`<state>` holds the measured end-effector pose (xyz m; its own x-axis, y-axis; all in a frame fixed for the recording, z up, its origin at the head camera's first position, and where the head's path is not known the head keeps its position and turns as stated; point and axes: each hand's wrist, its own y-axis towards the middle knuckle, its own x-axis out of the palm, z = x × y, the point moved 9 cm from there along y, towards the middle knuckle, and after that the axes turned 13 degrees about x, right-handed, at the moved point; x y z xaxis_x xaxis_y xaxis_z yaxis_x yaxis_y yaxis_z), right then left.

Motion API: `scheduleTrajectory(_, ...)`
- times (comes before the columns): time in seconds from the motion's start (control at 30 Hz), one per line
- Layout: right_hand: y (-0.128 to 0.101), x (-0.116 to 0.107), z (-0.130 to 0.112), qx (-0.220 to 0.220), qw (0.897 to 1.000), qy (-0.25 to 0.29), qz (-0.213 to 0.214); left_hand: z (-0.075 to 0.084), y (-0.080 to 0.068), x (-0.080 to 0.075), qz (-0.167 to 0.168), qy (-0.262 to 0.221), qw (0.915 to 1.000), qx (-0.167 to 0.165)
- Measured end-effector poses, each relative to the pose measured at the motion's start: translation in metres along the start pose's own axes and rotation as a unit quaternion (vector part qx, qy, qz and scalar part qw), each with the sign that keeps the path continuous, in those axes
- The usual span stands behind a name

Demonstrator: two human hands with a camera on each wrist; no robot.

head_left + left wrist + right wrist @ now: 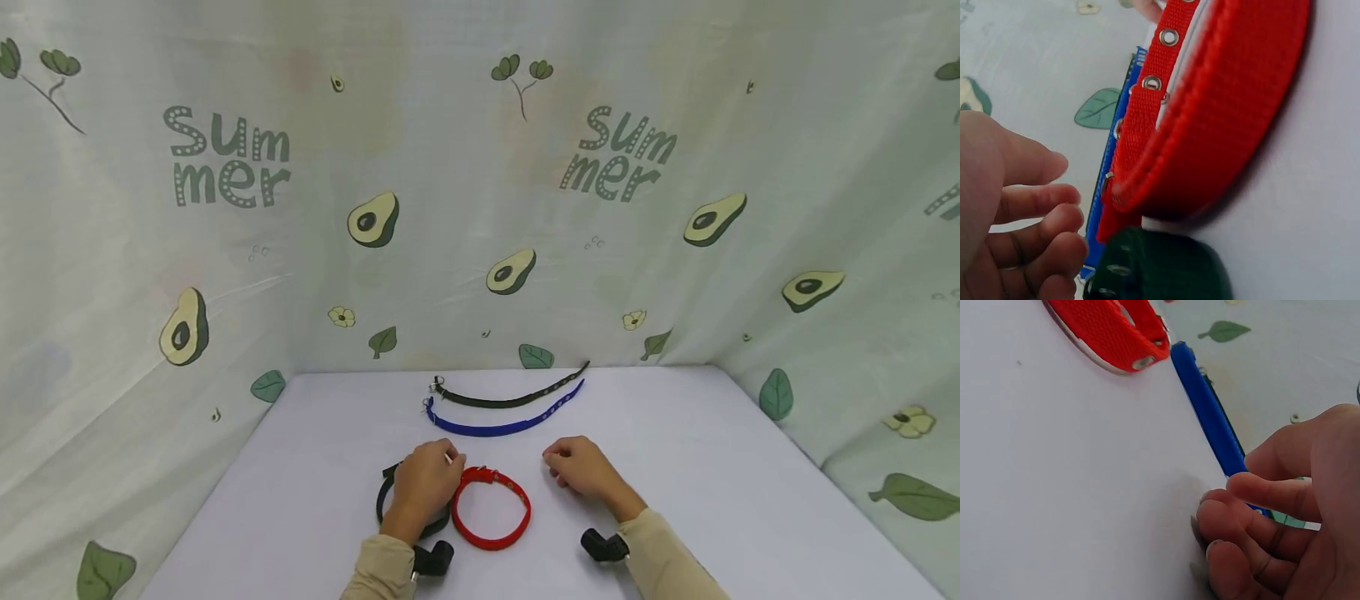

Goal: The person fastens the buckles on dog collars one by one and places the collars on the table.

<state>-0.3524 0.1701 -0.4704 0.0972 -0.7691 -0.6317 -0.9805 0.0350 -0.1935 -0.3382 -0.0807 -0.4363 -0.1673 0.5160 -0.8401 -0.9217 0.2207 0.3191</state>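
Observation:
A red buckled collar (491,544), closed into a ring and set with metal eyelets, stands on the white table. Left of it is a dark green collar (1172,269), also looped round, partly hidden by my left hand (426,477). That hand hovers over the two rings with loosely bent fingers and holds nothing. To the red ring's right, my right hand (588,471) is low over the table, fingers loosely curled and nothing between them. Beyond both hands a blue collar (483,431) lies unfastened, its buckle to the left.
Behind the blue collar lies another unfastened dark collar (495,404), roughly parallel to it. A pale cloth printed with avocados and leaves hangs around the white table (300,467). Black camera mounts (603,546) sit at both wrists.

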Motion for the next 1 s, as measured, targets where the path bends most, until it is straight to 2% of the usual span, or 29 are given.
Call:
scheduleTrajectory(0.17, 0.020, -0.011, 0.005, 0.020, 0.999, 0.017, 0.030, 0.008, 0.011, 0.000, -0.004, 0.022, 0.9993, 0.029)
scheduleTrajectory(0.3, 0.038, -0.019, 0.005, 0.032, 0.997, 0.041, 0.054, 0.004, 0.022, 0.005, -0.044, 0.044, 0.9977, 0.029)
scheduleTrajectory(0.43, 0.051, -0.031, 0.008, 0.048, 0.993, 0.063, 0.085, -0.002, 0.032, 0.009, -0.086, 0.036, 0.9953, 0.023)
scheduleTrajectory(0.6, 0.060, -0.043, 0.010, 0.036, 0.988, 0.087, 0.119, -0.004, 0.045, 0.008, -0.099, 0.016, 0.9944, 0.031)
scheduleTrajectory(0.8, 0.068, -0.038, 0.008, 0.006, 0.988, 0.084, 0.132, -0.016, 0.057, 0.011, -0.113, 0.006, 0.9936, 0.001)
scheduleTrajectory(1.0, 0.071, -0.032, 0.008, 0.008, 0.986, 0.031, 0.166, -0.025, 0.064, 0.019, -0.151, 0.014, 0.9881, -0.027)
